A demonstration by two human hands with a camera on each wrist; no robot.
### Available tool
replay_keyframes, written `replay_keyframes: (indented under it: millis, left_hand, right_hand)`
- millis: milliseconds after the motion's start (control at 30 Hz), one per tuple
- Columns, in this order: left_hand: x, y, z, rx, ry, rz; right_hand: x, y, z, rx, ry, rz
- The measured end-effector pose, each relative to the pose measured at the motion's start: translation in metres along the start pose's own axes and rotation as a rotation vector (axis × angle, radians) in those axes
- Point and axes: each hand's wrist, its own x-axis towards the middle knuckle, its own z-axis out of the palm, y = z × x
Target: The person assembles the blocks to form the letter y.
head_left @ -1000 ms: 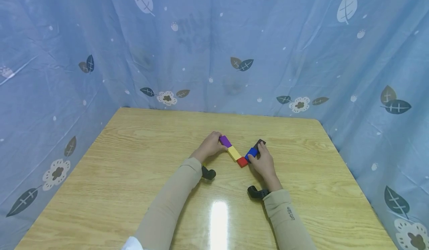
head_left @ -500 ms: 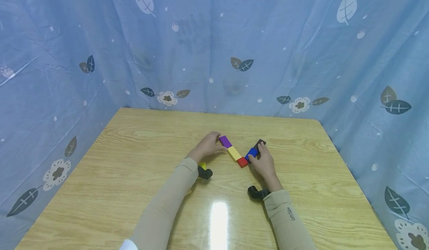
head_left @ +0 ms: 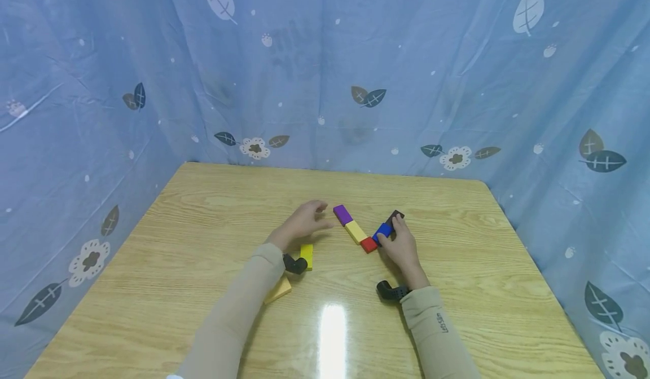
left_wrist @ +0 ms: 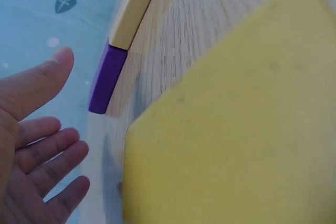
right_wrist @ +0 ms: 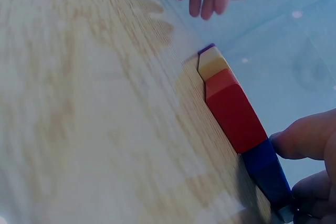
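Several coloured blocks form a V on the table: a purple block (head_left: 342, 215), a light yellow block (head_left: 355, 232) and a red block (head_left: 368, 245) make the left arm and point. From there a blue block (head_left: 382, 232) and a black block (head_left: 395, 217) run up to the right. My left hand (head_left: 303, 221) hovers left of the purple block, apart from it, fingers extended, holding nothing. With its thumb on the blue block and fingers along the black one, my right hand (head_left: 400, 247) grips that right arm. In the right wrist view, the thumb meets the blue block (right_wrist: 266, 171) beside the red block (right_wrist: 235, 114).
A bright yellow block (head_left: 307, 256) lies beneath my left wrist, filling much of the left wrist view. Partly under the left sleeve is a tan block (head_left: 279, 289). A patterned blue curtain (head_left: 315, 74) borders the wooden table (head_left: 213, 215) at the back and sides.
My left hand has let go of the purple block and moved left, uncovering the bright yellow and tan blocks. My right hand and the V of blocks stay in place.
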Motion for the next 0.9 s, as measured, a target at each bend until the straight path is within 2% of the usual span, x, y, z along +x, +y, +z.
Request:
replay_keyframes:
  millis: [167, 367, 900]
  left_hand:
    - [-0.012, -0.001, -0.006, 0.004, -0.034, 0.018]
    - [-0.029, -0.008, -0.012, 0.061, -0.076, 0.053]
    - [-0.070, -0.016, -0.019, 0.080, -0.140, 0.040]
  right_hand:
    - [-0.001, 0.000, 0.000, 0.001, 0.002, -0.007]
    - [-0.001, 0.000, -0.001, -0.004, 0.002, -0.012]
    - [0.000, 0.000, 0.000, -0.006, 0.011, -0.019]
